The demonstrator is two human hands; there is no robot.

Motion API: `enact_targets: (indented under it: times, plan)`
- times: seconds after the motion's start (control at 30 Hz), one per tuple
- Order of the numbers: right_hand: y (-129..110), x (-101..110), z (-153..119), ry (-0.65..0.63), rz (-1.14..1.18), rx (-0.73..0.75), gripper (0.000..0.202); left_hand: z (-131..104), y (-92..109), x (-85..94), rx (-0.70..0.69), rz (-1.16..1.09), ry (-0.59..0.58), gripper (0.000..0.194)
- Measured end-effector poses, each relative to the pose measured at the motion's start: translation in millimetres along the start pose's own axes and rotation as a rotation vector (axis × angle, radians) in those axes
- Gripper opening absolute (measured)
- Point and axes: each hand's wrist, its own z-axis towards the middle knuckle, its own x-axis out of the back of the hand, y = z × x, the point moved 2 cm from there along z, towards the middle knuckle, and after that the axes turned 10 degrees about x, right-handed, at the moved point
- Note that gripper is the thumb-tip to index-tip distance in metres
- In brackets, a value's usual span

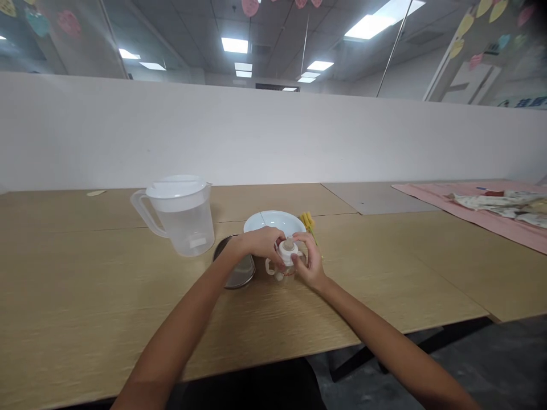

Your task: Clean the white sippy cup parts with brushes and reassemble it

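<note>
A clear baby bottle (285, 270) with side handles stands on the table in front of me, topped by a white collar and a nipple. My left hand (265, 245) curls over the collar from the left, fingers closed on it. From the right, my right hand (311, 262) grips the same collar between thumb and fingers. Just behind the bottle sits a white bowl (273, 217), partly covered by my hands. A yellow-headed brush or flower-like thing (306, 220) leans by the bowl's right side. Under my left wrist lies a shallow metal tray (241, 276).
A translucent lidded pitcher (183, 216) stands to the left, its handle facing left. At the far right, a pink cloth (431, 199) carries some folded fabric (504, 205). The wooden table (128, 307) meets a low white wall (213, 136), with glass above. Its front edge is close to me.
</note>
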Motion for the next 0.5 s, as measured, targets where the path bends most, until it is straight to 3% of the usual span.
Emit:
enact_targets:
  times: [0.27,0.43,0.5]
  plan:
    - [5,-1,-22,0.108,-0.078,0.110,0.021,-3,2,0.8,0.001,0.111,0.017,0.041]
    - [0,1,-24,0.018,-0.097,0.187,0.013,-9,5,2.0,-0.058,0.096,0.073,0.070]
    - [-1,0,-24,0.043,-0.072,0.166,0.008,-10,7,2.7,-0.068,0.035,0.108,0.078]
